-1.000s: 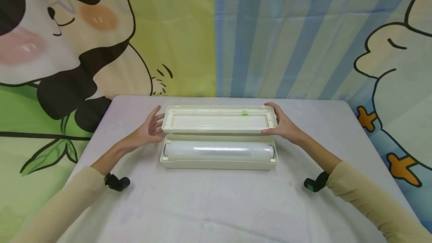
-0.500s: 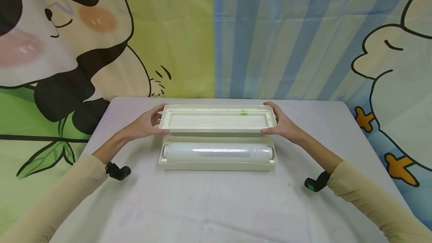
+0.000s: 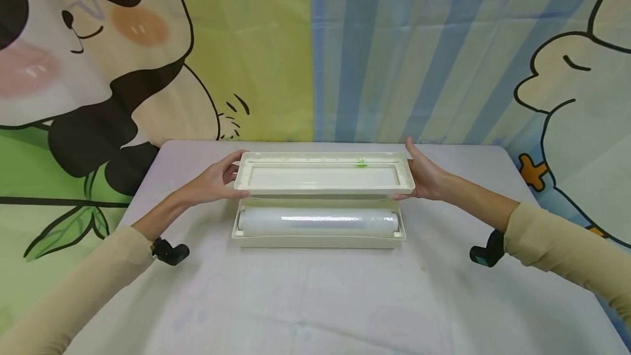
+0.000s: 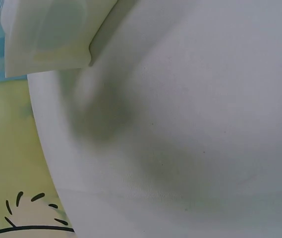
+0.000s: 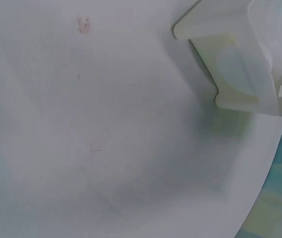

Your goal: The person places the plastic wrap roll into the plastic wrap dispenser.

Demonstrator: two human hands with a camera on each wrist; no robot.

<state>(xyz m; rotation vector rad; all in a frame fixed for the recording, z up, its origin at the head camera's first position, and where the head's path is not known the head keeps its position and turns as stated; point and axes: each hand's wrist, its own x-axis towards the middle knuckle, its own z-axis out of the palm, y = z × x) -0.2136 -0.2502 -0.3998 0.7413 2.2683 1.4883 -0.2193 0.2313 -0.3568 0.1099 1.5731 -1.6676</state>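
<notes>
In the head view, a long white box base point(image 3: 317, 241) stands on the table with a clear-wrapped roll point(image 3: 317, 221) lying in it. Above and behind it, its white lid point(image 3: 322, 185), with a small green slider point(image 3: 362, 163), is held tilted, inner side facing the camera. My left hand point(image 3: 212, 179) grips the lid's left end, thumb at the lower edge. At the right end my right hand point(image 3: 429, 176) is spread, one finger pointing up, the others partly hidden by the lid. The right wrist view shows the base's end point(image 5: 240, 74).
A white cloth covers the table point(image 3: 315, 300). Behind it hangs a printed curtain point(image 3: 246, 43) with cartoon figures and blue stripes. Dark wrist devices sit on both forearms.
My left hand closed on the lid's left end. The lid has shifted slightly right, while my right hand has loosened its hold, spread its fingers and moved right.
</notes>
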